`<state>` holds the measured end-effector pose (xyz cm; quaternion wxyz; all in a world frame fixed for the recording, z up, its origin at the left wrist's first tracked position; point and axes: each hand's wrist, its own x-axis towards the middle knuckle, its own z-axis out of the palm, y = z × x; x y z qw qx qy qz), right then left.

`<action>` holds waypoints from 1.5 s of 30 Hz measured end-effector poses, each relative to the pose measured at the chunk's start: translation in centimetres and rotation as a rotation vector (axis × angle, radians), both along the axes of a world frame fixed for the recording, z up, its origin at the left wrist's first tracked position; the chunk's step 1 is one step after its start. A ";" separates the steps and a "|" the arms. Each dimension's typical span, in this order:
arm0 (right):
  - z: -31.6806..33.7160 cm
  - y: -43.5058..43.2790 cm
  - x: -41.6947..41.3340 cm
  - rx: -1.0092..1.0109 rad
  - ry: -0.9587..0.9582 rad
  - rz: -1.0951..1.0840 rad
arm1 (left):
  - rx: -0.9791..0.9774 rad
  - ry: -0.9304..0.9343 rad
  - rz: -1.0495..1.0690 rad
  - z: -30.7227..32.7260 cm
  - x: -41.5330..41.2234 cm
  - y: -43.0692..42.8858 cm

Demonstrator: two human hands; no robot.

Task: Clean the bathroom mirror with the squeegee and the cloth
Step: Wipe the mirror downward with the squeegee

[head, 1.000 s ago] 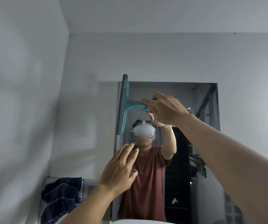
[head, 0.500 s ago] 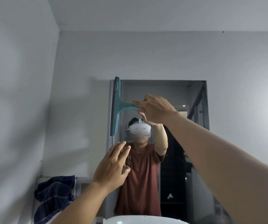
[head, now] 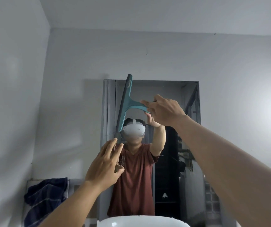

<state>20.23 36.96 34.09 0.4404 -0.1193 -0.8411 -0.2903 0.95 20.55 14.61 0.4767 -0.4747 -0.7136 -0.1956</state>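
A rectangular mirror (head: pixel 172 99) hangs on the grey wall ahead and reflects a person in a red shirt. My right hand (head: pixel 163 110) grips the handle of a teal squeegee (head: pixel 125 104), whose blade stands nearly upright against the upper left part of the glass. My left hand (head: pixel 105 167) is raised lower down near the mirror's left edge, fingers spread, holding nothing. A dark blue checked cloth (head: pixel 44 194) lies bunched on a ledge at the lower left.
A white basin rim (head: pixel 141 222) shows at the bottom centre below the mirror. Plain grey walls meet in a corner at the left. A pale ledge (head: pixel 75 182) runs along the wall beside the cloth.
The squeegee has shifted right from the mirror's left edge across the glass, and its blade now leans slightly. My left hand stays raised and empty.
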 end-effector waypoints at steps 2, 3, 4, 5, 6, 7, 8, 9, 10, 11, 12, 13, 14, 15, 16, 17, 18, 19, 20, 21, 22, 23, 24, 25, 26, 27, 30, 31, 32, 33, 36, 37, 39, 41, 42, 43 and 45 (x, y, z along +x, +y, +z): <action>-0.2 0.3 0.9 -0.012 0.012 -0.009 | -0.004 0.000 -0.004 0.0 0.1 0.0; -0.2 0.3 1.1 -0.014 0.014 -0.015 | -0.001 0.002 -0.007 0.0 0.1 0.0; -0.3 0.2 1.1 -0.013 0.015 -0.018 | 0.003 0.003 -0.010 0.0 0.2 -0.1; -0.3 0.1 1.1 -0.010 0.014 -0.021 | 0.004 0.003 -0.011 0.1 0.2 -0.1; -0.3 0.0 1.0 -0.005 0.015 -0.024 | 0.003 0.005 -0.010 0.1 0.3 -0.2; -0.4 0.1 1.1 -0.002 0.017 -0.026 | 0.003 0.010 -0.007 0.1 0.4 -0.2; -0.5 0.3 1.2 -0.002 0.021 -0.025 | 0.003 0.013 -0.004 0.1 0.5 -0.2; -0.6 0.7 1.5 -0.005 0.027 -0.025 | 0.004 0.013 -0.001 0.2 0.5 -0.2; -0.8 1.3 2.0 -0.014 0.033 -0.028 | 0.008 0.013 -0.002 0.2 0.6 -0.2; -1.1 2.1 2.7 -0.032 0.040 -0.033 | 0.012 0.011 -0.006 0.1 0.6 -0.1; -1.4 2.9 3.3 -0.052 0.049 -0.041 | 0.014 0.007 -0.011 0.1 0.6 0.0; -1.7 3.6 3.8 -0.069 0.062 -0.048 | 0.014 0.003 -0.016 0.1 0.5 0.0; -1.9 4.1 4.2 -0.082 0.072 -0.050 | 0.013 0.001 -0.021 0.1 0.5 0.1; -2.0 4.5 4.4 -0.088 0.077 -0.045 | 0.011 0.000 -0.025 0.1 0.4 0.1; -2.0 4.7 4.4 -0.088 0.079 -0.036 | 0.009 -0.002 -0.025 0.1 0.4 0.1; -1.9 4.8 4.4 -0.083 0.080 -0.027 | 0.006 -0.004 -0.021 0.1 0.4 0.0; -1.9 4.8 4.4 -0.076 0.082 -0.021 | 0.003 -0.006 -0.016 0.1 0.4 0.0; -1.9 4.8 4.4 -0.069 0.085 -0.017 | 0.002 -0.007 -0.011 0.2 0.5 0.0; -2.0 4.9 4.5 -0.069 0.090 -0.014 | 0.002 -0.008 -0.006 0.2 0.5 -0.1; -2.1 5.1 4.7 -0.074 0.097 -0.011 | 0.002 -0.010 -0.002 0.3 0.6 -0.1; -2.2 5.5 5.0 -0.080 0.108 -0.013 | 0.002 -0.014 -0.001 0.3 0.6 -0.1; -2.3 6.0 5.3 -0.088 0.125 -0.020 | 0.003 -0.019 -0.001 0.2 0.7 -0.1; -2.4 6.5 5.7 -0.102 0.145 -0.026 | 0.005 -0.023 -0.004 0.2 0.7 -0.1; -2.5 6.9 6.1 -0.120 0.162 -0.030 | 0.008 -0.026 -0.007 0.2 0.8 -0.1; -2.6 7.2 6.4 -0.137 0.171 -0.033 | 0.010 -0.024 -0.010 0.2 0.9 0.0; -2.7 7.4 6.5 -0.143 0.172 -0.037 | 0.014 -0.020 -0.012 0.1 0.9 0.0; -2.7 7.2 6.5 -0.138 0.169 -0.054 | 0.013 -0.008 -0.005 0.1 0.9 -0.1; -2.7 7.0 6.6 -0.147 0.172 -0.062 | 0.007 -0.002 -0.004 0.1 0.8 -0.1; -2.9 6.9 6.7 -0.164 0.180 -0.073 | 0.004 0.005 -0.009 0.1 0.7 -0.1; -3.2 6.7 6.8 -0.185 0.192 -0.082 | 0.004 0.008 -0.016 0.1 0.7 -0.1; -3.8 5.7 7.2 -0.223 0.188 -0.101 | 0.005 0.011 -0.025 0.1 0.6 -0.1; -3.8 5.3 7.3 -0.232 0.186 -0.108 | 0.000 0.014 -0.024 0.2 0.6 -0.1; -3.7 4.7 7.6 -0.246 0.184 -0.123 | -0.007 0.027 -0.024 0.2 0.3 -0.2; -3.5 4.9 8.1 -0.278 0.205 -0.139 | -0.005 0.036 -0.031 0.0 0.1 -0.1; -3.4 5.2 8.6 -0.303 0.225 -0.144 | -0.007 0.036 -0.034 -0.1 0.1 0.0; -3.5 5.6 9.1 -0.324 0.242 -0.148 | -0.007 0.036 -0.036 -0.1 0.1 0.0; -3.8 6.0 9.7 -0.345 0.247 -0.161 | -0.004 0.038 -0.035 -0.2 0.1 -0.1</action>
